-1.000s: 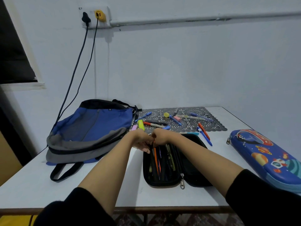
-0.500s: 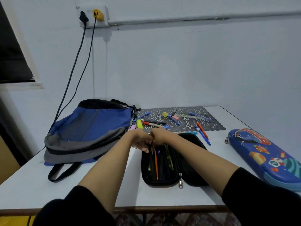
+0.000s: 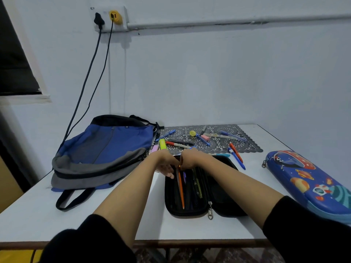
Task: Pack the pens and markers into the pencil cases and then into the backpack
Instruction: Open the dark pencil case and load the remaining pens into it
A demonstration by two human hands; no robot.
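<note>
**Right hand (image 3: 190, 159) pinching a slim orange pen (image 3: 181, 188)**

It grips the pen's top. The pen lies in the open black fabric pencil case (image 3: 224, 202) at mid-frame. The left hand (image 3: 166, 164) rests relaxed fingers on the case's left rim. Beyond, loose pens and markers (image 3: 178, 144) lie on a grey lace mat (image 3: 247, 147), right of the blue-and-grey fabric backpack (image 3: 106, 149).

**One head-worn view, forward and down**

The single wide-angle camera sits at the person's head, near the front edge of the desk (image 3: 28, 215), and faces the wall (image 3: 209, 73) that fills the upper half of the frame.
</note>
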